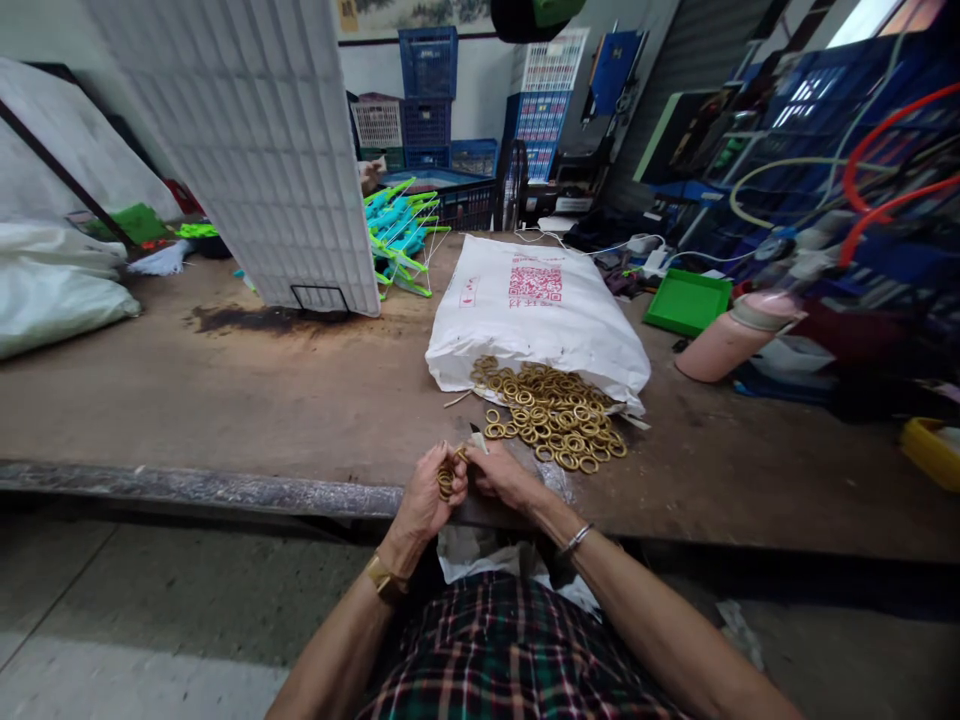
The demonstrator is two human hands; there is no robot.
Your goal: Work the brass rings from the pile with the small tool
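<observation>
Several brass-coloured rings [445,484] are gathered in my left hand [433,492], whose fingers are curled round them at the table's front edge. My right hand [499,473] is closed on a small knife [478,438] with a dark tip, close beside a ring at my left fingertips. Just beyond my hands, a heap of rings [559,410] spills out of the open mouth of a white sack [536,310] with red print. The sack lies flat on the brown table [337,400].
A tall white ribbed panel [262,150] stands at the left, with green and blue plastic frames [405,235] behind it. On the right are a green tray [688,302], a pink bottle [735,335] and a yellow container [930,452]. A white bag [56,290] lies far left.
</observation>
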